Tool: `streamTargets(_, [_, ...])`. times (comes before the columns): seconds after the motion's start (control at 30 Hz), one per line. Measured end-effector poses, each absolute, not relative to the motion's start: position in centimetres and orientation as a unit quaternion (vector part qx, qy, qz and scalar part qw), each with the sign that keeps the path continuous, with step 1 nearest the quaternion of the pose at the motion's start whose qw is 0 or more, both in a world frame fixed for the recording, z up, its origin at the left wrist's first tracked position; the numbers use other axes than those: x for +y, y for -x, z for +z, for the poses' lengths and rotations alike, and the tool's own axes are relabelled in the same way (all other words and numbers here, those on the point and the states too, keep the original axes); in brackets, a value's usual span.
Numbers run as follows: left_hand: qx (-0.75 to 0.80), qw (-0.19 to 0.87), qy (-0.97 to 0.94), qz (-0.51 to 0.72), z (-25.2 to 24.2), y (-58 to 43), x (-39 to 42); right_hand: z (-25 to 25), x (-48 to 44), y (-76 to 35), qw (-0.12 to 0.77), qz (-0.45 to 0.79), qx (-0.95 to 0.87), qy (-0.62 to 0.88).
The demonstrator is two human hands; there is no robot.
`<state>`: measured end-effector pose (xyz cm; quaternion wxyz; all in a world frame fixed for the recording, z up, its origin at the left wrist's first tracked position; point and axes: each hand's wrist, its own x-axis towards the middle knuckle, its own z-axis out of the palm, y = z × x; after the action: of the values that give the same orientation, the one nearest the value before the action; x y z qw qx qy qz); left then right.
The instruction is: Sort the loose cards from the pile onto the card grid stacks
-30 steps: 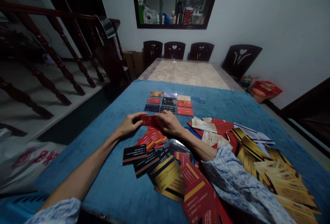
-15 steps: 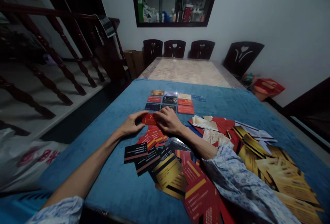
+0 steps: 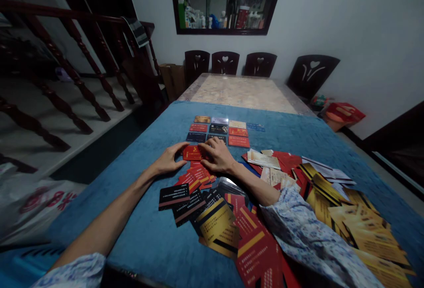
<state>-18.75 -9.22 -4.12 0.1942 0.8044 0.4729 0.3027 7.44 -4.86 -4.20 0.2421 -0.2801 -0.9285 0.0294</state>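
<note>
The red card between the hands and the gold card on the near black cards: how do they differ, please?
The red card has the left hand and right hand at its ends; the gold card lies untouched. The red card sits nearly straight; the gold card is turned at an angle. The red card shows yellow print; the gold card has a dark stripe. Both are printed cards.

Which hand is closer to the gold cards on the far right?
Right. The right hand is left of the gold cards; the left hand is even farther left.
</note>
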Motion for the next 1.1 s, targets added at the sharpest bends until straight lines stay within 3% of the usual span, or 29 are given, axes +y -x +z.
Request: streamTargets(1.1, [0.454, 0.182, -0.835, 0.251, -3.1, 19.2, -8.5, -3.0, -4.7, -7.7, 0.190, 0.010, -0.935, 0.301])
